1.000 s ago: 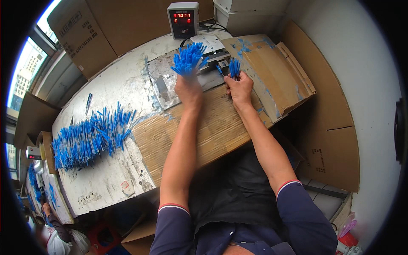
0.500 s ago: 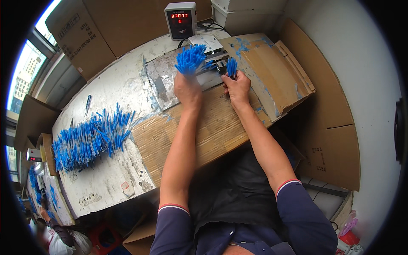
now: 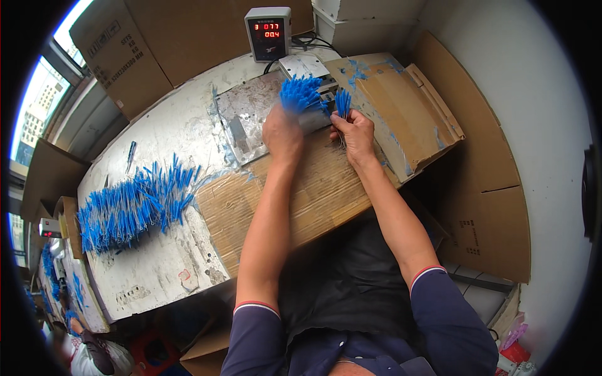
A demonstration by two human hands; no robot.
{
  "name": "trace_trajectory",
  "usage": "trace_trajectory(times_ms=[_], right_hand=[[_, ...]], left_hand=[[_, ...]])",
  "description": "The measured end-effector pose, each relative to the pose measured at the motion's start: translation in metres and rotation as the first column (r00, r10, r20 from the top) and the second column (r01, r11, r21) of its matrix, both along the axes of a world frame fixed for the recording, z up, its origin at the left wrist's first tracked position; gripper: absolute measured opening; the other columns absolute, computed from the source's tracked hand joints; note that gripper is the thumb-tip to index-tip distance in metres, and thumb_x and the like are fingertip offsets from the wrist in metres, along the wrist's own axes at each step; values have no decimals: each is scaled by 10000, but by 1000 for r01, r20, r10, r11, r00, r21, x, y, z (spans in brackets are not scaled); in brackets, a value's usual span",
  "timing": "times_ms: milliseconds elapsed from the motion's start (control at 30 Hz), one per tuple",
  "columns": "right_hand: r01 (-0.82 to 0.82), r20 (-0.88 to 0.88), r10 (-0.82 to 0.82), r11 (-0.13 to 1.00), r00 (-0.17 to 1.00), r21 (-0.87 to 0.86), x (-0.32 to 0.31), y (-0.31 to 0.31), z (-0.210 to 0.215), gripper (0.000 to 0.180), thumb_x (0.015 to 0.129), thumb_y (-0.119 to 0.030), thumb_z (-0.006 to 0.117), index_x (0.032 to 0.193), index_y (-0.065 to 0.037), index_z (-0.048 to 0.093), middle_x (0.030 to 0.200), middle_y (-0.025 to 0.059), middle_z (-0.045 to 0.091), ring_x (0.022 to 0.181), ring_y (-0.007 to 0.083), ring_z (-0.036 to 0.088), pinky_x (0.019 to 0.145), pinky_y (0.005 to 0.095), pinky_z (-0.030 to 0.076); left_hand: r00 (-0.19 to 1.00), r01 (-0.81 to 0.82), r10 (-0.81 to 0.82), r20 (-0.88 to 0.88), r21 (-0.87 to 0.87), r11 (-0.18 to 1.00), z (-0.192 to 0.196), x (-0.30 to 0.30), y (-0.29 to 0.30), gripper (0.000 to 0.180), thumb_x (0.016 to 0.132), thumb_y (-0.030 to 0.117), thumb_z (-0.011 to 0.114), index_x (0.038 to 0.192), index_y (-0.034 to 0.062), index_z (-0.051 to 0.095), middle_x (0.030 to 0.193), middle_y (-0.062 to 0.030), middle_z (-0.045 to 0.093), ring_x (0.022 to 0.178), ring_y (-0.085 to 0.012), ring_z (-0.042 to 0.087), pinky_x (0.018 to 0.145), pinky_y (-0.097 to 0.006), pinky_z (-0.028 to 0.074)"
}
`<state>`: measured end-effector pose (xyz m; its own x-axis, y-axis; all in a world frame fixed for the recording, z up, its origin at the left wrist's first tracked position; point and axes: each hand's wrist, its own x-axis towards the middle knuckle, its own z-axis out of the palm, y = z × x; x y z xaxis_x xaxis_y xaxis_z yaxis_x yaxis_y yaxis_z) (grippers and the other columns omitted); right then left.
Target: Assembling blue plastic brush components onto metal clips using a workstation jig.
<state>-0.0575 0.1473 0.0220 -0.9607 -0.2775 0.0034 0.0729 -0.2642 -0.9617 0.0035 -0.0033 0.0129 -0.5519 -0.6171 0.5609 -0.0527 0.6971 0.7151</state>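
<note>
My left hand, slightly blurred, is closed round a thick bunch of thin blue-sleeved wires, blue ends up. To its right, my right hand pinches a smaller bunch of the same wires, whose bare silvery ends hang below the fingers. A small metal machine stands just behind the two bunches, partly hidden by them. Under and behind my left hand lies a worn metal plate. At the left of the table, a wide heap of blue-sleeved wires lies in a row.
A box with a red digital display stands at the back, with cables beside it. Flattened cardboard covers the table's front edge; more cardboard lies right. A pen-like tool rests behind the heap. Another person sits at lower left.
My left hand has moved right with its bunch, closer to the right hand. The right hand has shifted slightly right and nearer to me. The display's lit digits differ.
</note>
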Motion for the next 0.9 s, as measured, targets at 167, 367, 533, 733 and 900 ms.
trace_trajectory(times_ms=[167, 367, 533, 733, 900], right_hand=[[-37, -37, 37, 999, 999, 7, -2, 2, -4, 102, 831, -8, 745, 895, 7, 666, 812, 50, 673, 659, 122, 645, 558, 261, 558], [-21, -4, 22, 985, 1000, 170, -2, -1, 1, 134, 839, 21, 751, 889, -7, 630, 758, 62, 665, 590, 132, 637, 515, 262, 556], [81, -65, -69, 971, 996, 223, -5, -7, -3, 137, 796, -8, 758, 840, 6, 629, 767, 67, 664, 606, 127, 644, 496, 279, 569], [127, -158, -87, 956, 984, 265, -17, -24, -3, 145, 806, -7, 755, 812, 16, 612, 742, 86, 671, 565, 141, 649, 459, 291, 565], [160, -180, -109, 941, 978, 299, -22, -35, 0, 164, 801, 7, 759, 806, 28, 597, 737, 108, 677, 572, 166, 675, 463, 309, 582]], left_hand=[[997, 9, -9, 79, 1, 1000, -4, -1, -3, 150, 879, 132, 709, 1001, 59, 662, 940, -189, 704, 919, -428, 666, 785, -503, 502], [991, -19, 29, 130, -82, 996, -10, -2, -4, 135, 834, 76, 692, 959, 46, 651, 896, -183, 672, 883, -419, 649, 780, -512, 492], [984, 10, 24, 179, -183, 983, -10, 2, -4, 144, 835, 51, 669, 969, 30, 620, 973, -178, 665, 924, -407, 640, 800, -512, 480], [989, -134, 135, -59, 14, 991, -4, 2, -8, 123, 962, 149, 582, 990, 38, 629, 946, -191, 655, 894, -422, 635, 766, -522, 490], [987, -156, 157, -19, 52, 986, -5, 2, -9, 177, 994, 215, 581, 1009, 48, 636, 945, -186, 660, 904, -420, 641, 778, -518, 496]])
